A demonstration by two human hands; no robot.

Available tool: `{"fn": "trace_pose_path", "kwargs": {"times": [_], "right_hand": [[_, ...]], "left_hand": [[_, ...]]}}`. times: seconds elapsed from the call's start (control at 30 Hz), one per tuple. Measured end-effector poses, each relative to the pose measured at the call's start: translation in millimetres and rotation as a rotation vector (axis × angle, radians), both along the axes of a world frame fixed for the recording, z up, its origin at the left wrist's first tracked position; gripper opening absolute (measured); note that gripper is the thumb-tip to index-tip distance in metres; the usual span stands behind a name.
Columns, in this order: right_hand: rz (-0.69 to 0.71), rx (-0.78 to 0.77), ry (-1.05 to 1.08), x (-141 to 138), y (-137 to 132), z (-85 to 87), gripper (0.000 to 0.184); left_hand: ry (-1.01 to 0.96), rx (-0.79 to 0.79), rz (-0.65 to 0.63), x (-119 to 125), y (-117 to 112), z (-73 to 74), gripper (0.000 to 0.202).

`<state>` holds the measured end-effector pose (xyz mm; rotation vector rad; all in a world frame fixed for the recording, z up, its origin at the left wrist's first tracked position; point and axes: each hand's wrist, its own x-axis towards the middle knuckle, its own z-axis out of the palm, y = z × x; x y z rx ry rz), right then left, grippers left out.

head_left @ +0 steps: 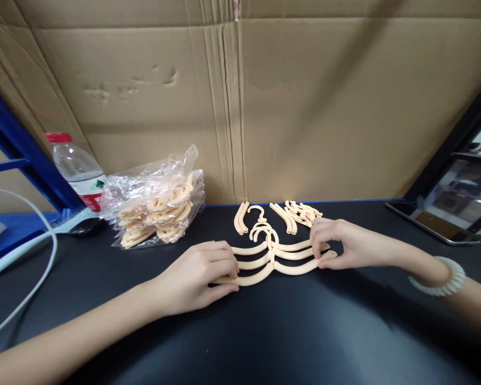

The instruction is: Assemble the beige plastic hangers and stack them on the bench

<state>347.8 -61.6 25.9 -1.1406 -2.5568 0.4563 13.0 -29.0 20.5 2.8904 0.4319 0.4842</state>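
Three small cream plastic hangers (273, 258) lie stacked in a row on the black tabletop (264, 331). My left hand (198, 275) has its fingers curled and pinched on the left ends of the hangers. My right hand (342, 243) pinches their right ends between thumb and fingers. A pale beaded bracelet (441, 278) sits on my right wrist. Just behind the hangers lie loose cream hanger pieces (288, 214), some curved arms and hooks.
A clear plastic bag of more cream hanger parts (158, 206) sits at the back left. A water bottle with a red cap (78, 168) stands beside a blue frame (22, 149). White cable (44, 267) runs at left. A phone (433, 222) lies at right. Cardboard (240, 101) walls the back.
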Motion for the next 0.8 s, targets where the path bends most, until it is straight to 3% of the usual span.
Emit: {"fn": "trace_pose_path", "kwargs": {"times": [0.2,0.57,0.8], "right_hand": [[-0.041,0.025,-0.024,-1.9,0.0,-4.5,0.003],[-0.034,0.034,0.04,-2.5,2.6,-7.0,0.007],[-0.048,0.095,0.024,-1.3,5.5,-11.6,0.008]], "left_hand": [[-0.042,0.178,0.041,0.0,3.8,-5.4,0.009],[-0.197,-0.032,0.19,-0.4,12.5,-25.2,0.014],[-0.218,-0.014,0.231,-1.0,12.9,-27.7,0.019]]}}
